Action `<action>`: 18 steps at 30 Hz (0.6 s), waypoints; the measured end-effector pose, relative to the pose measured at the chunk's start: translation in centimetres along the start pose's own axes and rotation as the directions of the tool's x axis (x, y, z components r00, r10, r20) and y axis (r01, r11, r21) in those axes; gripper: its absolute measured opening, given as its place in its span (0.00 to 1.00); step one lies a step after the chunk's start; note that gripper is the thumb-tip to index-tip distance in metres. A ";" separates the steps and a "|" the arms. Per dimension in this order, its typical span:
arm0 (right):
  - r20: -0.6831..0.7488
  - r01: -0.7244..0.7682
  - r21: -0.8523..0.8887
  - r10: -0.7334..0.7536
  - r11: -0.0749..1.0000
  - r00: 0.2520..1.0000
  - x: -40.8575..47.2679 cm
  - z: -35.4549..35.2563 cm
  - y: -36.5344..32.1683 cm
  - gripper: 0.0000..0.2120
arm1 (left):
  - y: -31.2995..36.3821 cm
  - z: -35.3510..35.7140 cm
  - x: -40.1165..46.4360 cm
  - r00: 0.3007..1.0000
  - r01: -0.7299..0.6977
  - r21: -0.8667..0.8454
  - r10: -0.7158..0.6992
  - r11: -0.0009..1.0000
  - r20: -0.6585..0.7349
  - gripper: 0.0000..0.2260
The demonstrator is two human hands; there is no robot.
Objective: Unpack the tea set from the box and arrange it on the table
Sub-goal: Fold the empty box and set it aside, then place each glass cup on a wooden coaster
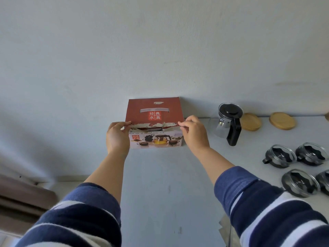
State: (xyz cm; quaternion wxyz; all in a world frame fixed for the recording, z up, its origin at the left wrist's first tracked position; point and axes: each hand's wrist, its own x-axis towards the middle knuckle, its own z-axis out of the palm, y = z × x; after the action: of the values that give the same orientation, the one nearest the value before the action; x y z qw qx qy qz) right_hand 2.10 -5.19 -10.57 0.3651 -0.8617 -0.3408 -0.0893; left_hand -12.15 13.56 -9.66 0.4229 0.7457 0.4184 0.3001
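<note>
Striped navy-and-white sleeves (277, 209) filled the bottom of the view, both forearms bare and stretched forward over the pale desk (160, 184). At the far edge of the desk, against the wall (142, 50), stood the red tea-set box (154, 124), its front face printed with a picture of a glass pot and cups. The left hand (117, 137) was at the box's left front corner, its fingers (127, 124) pinching the torn front edge of the red lid flap (154, 111). The right hand (194, 132) was at the right front corner, its fingers (183, 124) pinched on the same torn edge. The flap lay nearly flat over the box, with a narrow dark gap showing beneath its ragged rim.

To the right of the box, apart from it, a glass teapot (227, 122) with a black lid and black handle stood on the desk. Beyond it lay two round wooden coasters (251, 124), with the edge of a third thing cut off at the frame's right side. Nearer the camera on the right, four glass cups (279, 155) in black holders sat in two rows, close together, the rightmost one partly out of frame.
</note>
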 end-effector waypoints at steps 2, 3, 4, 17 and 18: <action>-0.014 -0.011 -0.006 0.011 1.000 1.000 0.4 0.3 -0.1 0.07 | 0.2 0.0 0.6 1.000 0.003 0.032 -0.003 0.999 -0.002 0.08; -0.020 -0.014 -0.006 0.014 1.000 1.000 0.5 0.5 -0.1 0.07 | 0.3 0.0 0.7 1.000 0.006 0.057 -0.005 0.998 -0.005 0.09; -0.027 -0.015 -0.005 0.015 1.000 1.000 0.5 0.6 -0.1 0.07 | 0.4 0.0 0.8 1.000 0.003 0.091 -0.003 0.996 -0.007 0.09; 0.255 -0.183 0.168 0.137 0.969 0.957 -2.5 -4.7 0.6 0.25 | 5.0 2.2 -1.9 0.994 -0.064 0.519 0.101 0.853 -0.043 0.22; 0.262 -0.216 0.156 0.170 0.964 0.950 -3.0 -5.8 1.2 0.24 | 5.8 3.0 -2.7 0.987 -0.119 0.512 0.159 0.851 -0.036 0.21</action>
State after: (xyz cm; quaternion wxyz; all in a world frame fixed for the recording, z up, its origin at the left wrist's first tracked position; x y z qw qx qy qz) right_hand 1.17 -11.29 -8.29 0.4047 -0.8581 -0.3040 0.0861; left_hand -8.87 8.36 -6.23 0.1722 0.8468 0.4437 0.2376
